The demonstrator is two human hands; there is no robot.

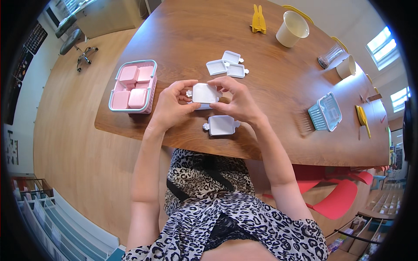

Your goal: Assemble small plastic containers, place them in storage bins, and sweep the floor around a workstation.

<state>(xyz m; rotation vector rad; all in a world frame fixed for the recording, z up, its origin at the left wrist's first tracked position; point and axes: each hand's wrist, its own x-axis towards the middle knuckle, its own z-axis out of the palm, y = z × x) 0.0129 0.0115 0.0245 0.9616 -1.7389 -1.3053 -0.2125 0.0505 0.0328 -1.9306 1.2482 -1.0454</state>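
Note:
Between my two hands is a small white ribbed tray [204, 93] with a flower-shaped tab at its end. My left hand [167, 104] pinches its left side with thumb and fingers. On the opposite side, my right hand [240, 101] grips its edge the same way. Part of another white piece shows just below it, mostly hidden by the held tray and my fingers. Closer to the table's front edge lies a white tray [221, 125] with flower tabs at both ends. Beyond my hands, three similar white trays [236, 70] lie in a loose group, partly overlapping.
A pink basket with a pale blue rim [155, 80] stands left on the wooden table [183, 39], holding several pink boxes [129, 75]. To the right is a light blue basket [320, 117]. Farther off are a yellow rabbit figure [258, 21], cream pots [292, 29] and a clear container [331, 56].

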